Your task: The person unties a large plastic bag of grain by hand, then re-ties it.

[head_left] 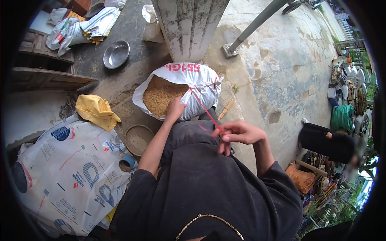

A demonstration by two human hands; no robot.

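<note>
A white woven sack [205, 96] with red lettering lies in front of me, its mouth open to the left. Brown grain or husks [163, 95] show inside. My left hand [175, 109] is closed on the near rim of the sack's mouth, with some fingertips hidden by the fabric. From the rim, a red string [204, 107] runs taut toward me. My right hand [240, 133] pinches this string above my lap, with its other fingers curled loosely. Red ties also mark the sack's right end.
A concrete pillar [189, 32] stands right behind the sack. Leftward are a metal bowl [116, 54], a yellow sack [96, 110], a round brown basin [139, 139] and printed white sheeting [76, 176]. A metal pole [257, 24] rises at upper right; a person in dark clothing [325, 142] is farther right.
</note>
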